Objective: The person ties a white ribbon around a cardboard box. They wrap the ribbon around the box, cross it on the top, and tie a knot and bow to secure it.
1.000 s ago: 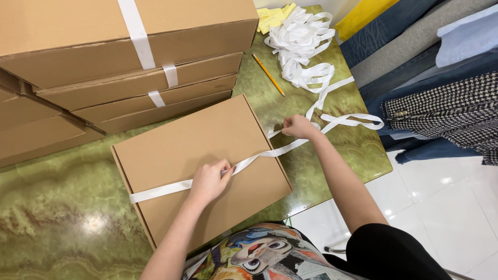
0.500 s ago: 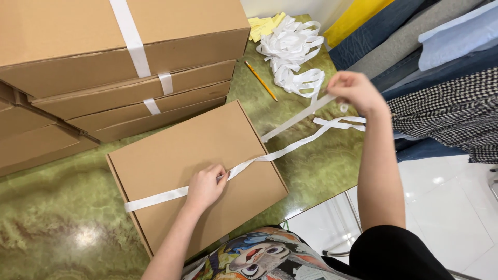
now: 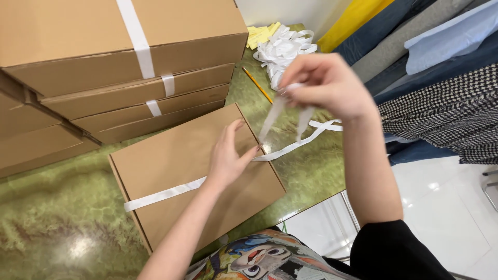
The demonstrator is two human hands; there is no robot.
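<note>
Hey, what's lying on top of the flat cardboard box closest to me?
A white ribbon crosses the flat cardboard box lid, pinned under the left hand; its end rises to the right hand. The stretch beneath the palm is covered.

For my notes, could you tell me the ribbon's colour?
The flat ribbon across the cardboard box is white, head view.

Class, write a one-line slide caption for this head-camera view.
Left hand presses white ribbon onto a flat cardboard box while the right hand lifts its loose end.
</note>
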